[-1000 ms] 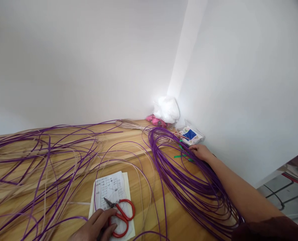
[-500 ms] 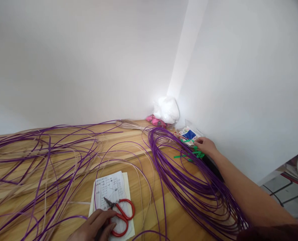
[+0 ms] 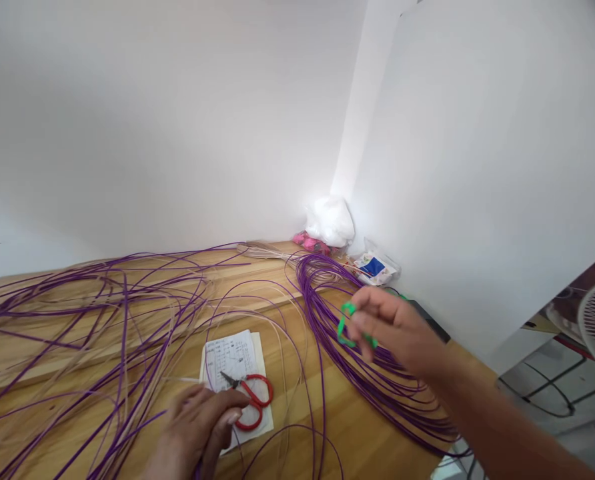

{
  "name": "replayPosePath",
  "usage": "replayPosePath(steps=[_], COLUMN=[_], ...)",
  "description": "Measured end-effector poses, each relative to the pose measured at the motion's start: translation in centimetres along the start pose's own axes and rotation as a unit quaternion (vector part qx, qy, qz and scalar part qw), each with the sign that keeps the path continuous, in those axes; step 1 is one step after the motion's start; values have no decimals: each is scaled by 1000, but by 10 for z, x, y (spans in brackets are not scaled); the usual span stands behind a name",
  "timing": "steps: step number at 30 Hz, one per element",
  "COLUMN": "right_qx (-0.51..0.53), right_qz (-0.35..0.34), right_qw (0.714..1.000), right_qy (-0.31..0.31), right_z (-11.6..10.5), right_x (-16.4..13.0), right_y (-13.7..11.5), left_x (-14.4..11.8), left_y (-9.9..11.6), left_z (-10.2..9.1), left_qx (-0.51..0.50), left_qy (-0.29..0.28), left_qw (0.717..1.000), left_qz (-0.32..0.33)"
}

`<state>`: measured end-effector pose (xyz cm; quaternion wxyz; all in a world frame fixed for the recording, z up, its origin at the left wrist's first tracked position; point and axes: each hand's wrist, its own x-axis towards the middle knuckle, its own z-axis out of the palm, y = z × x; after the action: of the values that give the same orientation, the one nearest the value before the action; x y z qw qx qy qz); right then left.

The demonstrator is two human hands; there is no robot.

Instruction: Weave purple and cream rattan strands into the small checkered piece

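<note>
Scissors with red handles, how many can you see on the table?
1. The red-handled metal scissors lie on the white handwritten paper sheet, touching the left hand. Others may hide under purple cords.

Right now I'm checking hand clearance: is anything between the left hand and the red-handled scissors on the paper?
Nothing visible does. The left hand already rests at the red-handled scissors on the handwritten white paper, fingertips at the handle loops. Loose purple cords lie beside them, not between. The right hand holds a green tie above the purple coil.
</note>
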<state>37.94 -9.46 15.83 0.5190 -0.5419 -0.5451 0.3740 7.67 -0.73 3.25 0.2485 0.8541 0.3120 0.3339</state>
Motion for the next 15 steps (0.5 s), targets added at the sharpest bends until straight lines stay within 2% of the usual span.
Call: replayPosePath(steps=[2, 4, 7, 9, 11, 13, 15], right_qx=[-10, -52, -124, -145, -157, -159, -150], right_qz=[22, 3, -75, -94, -74, -30, 14], right_qw=[999, 995, 982, 975, 974, 972, 972], right_qy=[-48, -90, -124, -137, -148, -168, -182], right_z=[40, 74, 108, 119, 120, 116, 110], right_x=[-17, -33, -52, -61, -67, -71, -72], right_y=[10, 21, 37, 47, 55, 59, 59], left_x=[-2, -4, -5, -6, -5, -3, 1], left_y=[25, 48, 70, 75, 75, 73, 72], left_z=[-3, -3, -1, 0, -2, -9, -20], left_qx=[-110, -215, -364, -449, -513, -546, -551], left_qy=[-58, -110, -164, -142, -68, 0, 35], left_qw=[991, 968, 903, 845, 803, 786, 788], left_qz=[-41, -73, -162, -252, -296, -290, -271])
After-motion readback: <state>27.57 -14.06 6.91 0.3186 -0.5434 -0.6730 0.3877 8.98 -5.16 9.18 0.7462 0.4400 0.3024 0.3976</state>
